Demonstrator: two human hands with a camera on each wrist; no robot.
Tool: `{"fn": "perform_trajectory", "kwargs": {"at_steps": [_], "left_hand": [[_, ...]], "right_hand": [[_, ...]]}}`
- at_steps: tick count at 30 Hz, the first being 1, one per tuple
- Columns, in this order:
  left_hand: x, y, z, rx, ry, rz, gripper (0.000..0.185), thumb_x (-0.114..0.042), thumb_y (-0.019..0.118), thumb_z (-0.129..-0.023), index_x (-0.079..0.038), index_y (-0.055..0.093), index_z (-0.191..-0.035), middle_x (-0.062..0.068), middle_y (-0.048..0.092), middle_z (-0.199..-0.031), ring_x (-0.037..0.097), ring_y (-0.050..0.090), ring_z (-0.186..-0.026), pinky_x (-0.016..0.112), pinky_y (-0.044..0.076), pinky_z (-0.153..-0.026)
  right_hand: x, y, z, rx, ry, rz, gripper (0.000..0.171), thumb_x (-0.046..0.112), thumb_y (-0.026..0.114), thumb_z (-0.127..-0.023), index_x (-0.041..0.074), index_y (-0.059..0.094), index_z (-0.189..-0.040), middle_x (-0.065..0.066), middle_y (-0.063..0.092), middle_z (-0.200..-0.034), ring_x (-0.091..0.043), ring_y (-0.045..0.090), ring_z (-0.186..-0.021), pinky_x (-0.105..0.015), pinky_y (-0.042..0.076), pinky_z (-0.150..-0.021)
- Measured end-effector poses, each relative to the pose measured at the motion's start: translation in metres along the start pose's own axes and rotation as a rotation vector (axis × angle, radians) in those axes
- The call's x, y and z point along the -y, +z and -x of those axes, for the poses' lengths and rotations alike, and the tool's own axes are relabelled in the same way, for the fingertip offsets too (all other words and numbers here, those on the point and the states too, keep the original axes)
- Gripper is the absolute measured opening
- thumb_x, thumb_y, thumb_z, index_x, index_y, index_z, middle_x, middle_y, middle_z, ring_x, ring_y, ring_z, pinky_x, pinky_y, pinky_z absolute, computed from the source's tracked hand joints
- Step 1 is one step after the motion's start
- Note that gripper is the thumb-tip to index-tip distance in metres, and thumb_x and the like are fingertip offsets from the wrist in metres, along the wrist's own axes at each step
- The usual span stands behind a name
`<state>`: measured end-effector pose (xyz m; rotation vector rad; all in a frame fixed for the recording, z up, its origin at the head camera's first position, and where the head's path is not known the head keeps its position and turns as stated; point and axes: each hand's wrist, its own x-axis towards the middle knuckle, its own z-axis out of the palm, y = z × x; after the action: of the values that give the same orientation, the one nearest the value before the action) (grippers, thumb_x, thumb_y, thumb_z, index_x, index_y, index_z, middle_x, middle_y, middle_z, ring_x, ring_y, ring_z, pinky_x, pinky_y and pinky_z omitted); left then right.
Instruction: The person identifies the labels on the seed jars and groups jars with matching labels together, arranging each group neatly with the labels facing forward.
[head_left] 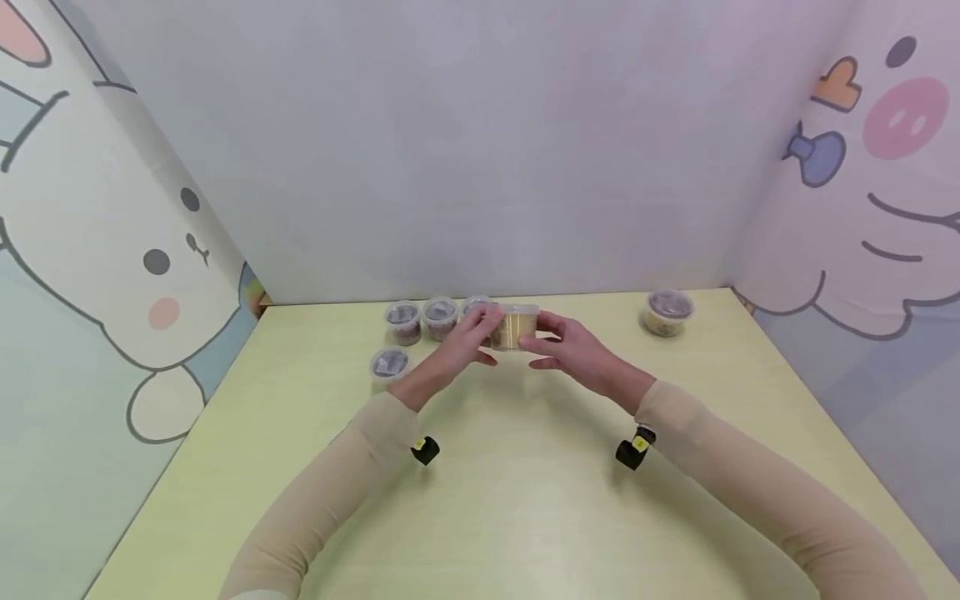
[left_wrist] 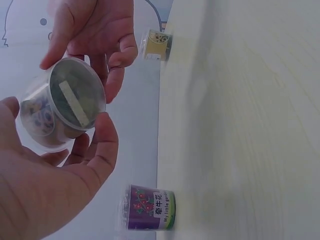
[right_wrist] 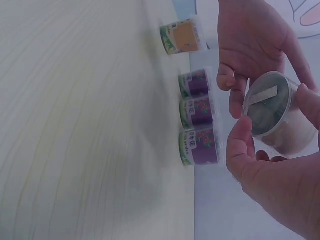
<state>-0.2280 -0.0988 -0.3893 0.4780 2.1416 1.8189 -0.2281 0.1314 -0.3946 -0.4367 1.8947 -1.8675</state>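
Pale yellow-green wooden surface walled in on three sides by cartoon-printed panels; far edge just behind the row of tubs, left and right edges running out toward the viewer; wide bare stretch in the near half, between and in front of the two beige sleeves; room also open between the held tub and the lone tub far right.

Small clear plastic tub with a yellow label band held off the surface at the centre rear, gripped from both sides; left hand curled round its left side, thumb and fingers wrapped on the wall; right hand pinching its right side with thumb and fingertips; tipped on its side in the wrist views, round clear end with a pale strip across it facing the cameras, dark content inside, printed pattern on the wall.

Three purple-labelled clear tubs in a row near the far edge, just behind the left hand, close together; one orange-labelled clear tub apart from them, nearer the left edge; another yellow-labelled lidded tub standing alone far right, well apart from the hands.
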Motion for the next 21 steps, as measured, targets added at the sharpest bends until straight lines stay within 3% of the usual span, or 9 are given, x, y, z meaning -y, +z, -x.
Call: {"fn": "perform_trajectory", "kwargs": {"at_steps": [11, 16, 21], "left_hand": [[0.0, -0.007, 0.007, 0.047, 0.029, 0.008, 0.051, -0.033, 0.049, -0.108, -0.014, 0.031, -0.152, 0.018, 0.048, -0.136, 0.034, 0.056, -0.118, 0.064, 0.049, -0.094], [0.001, -0.01, 0.008, 0.02, 0.014, 0.034, 0.06, -0.025, 0.054, -0.106, -0.012, 0.026, -0.158, 0.019, 0.046, -0.138, 0.033, 0.057, -0.117, 0.054, 0.054, -0.091], [0.003, -0.008, 0.007, -0.006, 0.013, 0.036, 0.057, -0.011, 0.049, -0.101, -0.011, 0.031, -0.155, 0.019, 0.047, -0.132, 0.029, 0.058, -0.107, 0.047, 0.056, -0.086]], "right_hand": [[0.001, -0.005, -0.001, 0.0, 0.02, -0.033, 0.072, 0.022, 0.07, -0.099, 0.007, 0.03, -0.158, -0.017, 0.04, -0.15, -0.033, 0.049, -0.13, -0.049, 0.051, -0.1], [0.001, -0.007, 0.0, -0.011, -0.001, -0.11, 0.073, 0.017, 0.066, -0.101, 0.012, 0.024, -0.161, -0.017, 0.04, -0.152, -0.033, 0.05, -0.13, -0.05, 0.052, -0.099], [0.002, -0.004, 0.0, 0.013, -0.043, -0.147, 0.068, 0.009, 0.058, -0.102, 0.012, 0.024, -0.161, -0.019, 0.039, -0.154, -0.032, 0.05, -0.128, -0.048, 0.053, -0.098]]}}
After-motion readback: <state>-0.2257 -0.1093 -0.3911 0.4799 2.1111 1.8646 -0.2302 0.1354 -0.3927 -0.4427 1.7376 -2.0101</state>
